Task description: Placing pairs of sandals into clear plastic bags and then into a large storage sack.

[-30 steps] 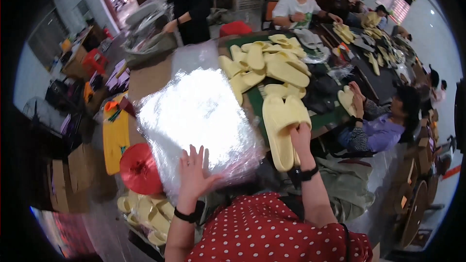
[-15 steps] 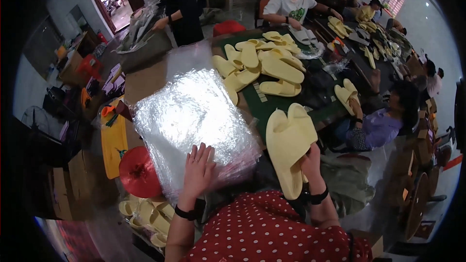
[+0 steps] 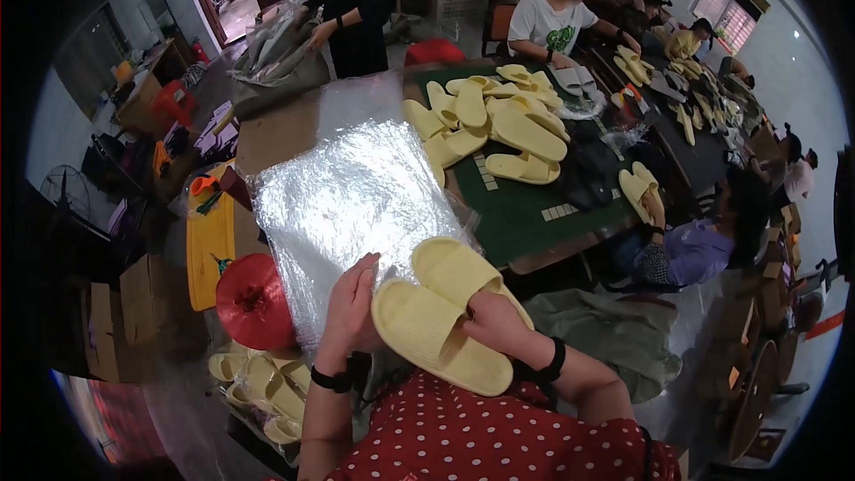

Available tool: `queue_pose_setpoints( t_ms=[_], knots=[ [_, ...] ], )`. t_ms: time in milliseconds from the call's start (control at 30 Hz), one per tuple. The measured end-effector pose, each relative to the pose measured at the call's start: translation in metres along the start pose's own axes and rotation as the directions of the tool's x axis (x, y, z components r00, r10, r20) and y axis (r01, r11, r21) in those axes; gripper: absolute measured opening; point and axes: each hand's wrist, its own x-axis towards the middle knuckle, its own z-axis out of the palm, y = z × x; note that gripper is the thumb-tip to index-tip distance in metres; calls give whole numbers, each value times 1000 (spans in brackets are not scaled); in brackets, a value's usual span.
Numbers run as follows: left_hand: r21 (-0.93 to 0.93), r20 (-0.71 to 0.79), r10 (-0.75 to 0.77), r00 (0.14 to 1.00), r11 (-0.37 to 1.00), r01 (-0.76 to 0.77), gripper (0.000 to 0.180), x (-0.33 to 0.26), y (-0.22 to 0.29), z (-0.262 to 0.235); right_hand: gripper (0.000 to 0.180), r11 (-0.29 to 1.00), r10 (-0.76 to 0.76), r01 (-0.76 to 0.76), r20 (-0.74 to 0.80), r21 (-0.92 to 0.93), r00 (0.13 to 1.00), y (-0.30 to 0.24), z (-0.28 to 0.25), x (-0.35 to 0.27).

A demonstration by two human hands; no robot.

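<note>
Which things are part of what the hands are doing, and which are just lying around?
Seem part of it:
pair of yellow slippers, in the right hand
shiny plastic sheets, by the left hand
slipper pile on the green mat

Seem just lying about:
fan
red stool
grey-green cloth

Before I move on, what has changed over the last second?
The right hand brought the slippers it holds leftward and nearer the body. The left hand, earlier spread on the plastic, has turned sideways beside them. Slipper pile and red roll stayed put.
</note>
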Motion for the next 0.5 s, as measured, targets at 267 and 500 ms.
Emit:
queue_pose_setpoints(
  t_ms=[267, 500],
  knots=[
    [633, 147, 376, 915, 675, -379, 34, -25, 50, 3, 26, 968, -71, 68, -4, -243, 997, -37, 9, 26],
    [492, 232, 432, 872, 721, -488, 35, -34, 61, 6, 18, 930, -369, 358, -231, -87, 900, -22, 54, 116]
  ],
)
